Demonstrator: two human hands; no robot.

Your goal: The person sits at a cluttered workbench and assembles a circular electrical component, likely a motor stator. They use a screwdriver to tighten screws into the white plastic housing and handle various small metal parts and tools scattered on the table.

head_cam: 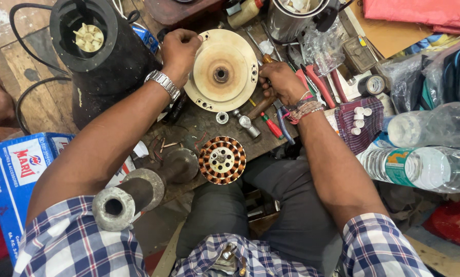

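On bench: one cream disc (221,70); left hand (177,51), right hand (280,81) fingers pinching rim; two bottles (424,149)

A worn wooden desk (199,125) carries a round cream metal disc (222,69) at its middle, a copper-wound stator (222,160) near its front edge, a small washer (222,118), a red-handled screwdriver (272,125), a black conical housing (99,56) at the left, and two plastic bottles (425,149) lying at the right

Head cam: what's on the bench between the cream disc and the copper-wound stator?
In the head view, between the cream disc and the copper-wound stator lie a small metal ring and a short metal pin; otherwise dark bench top.
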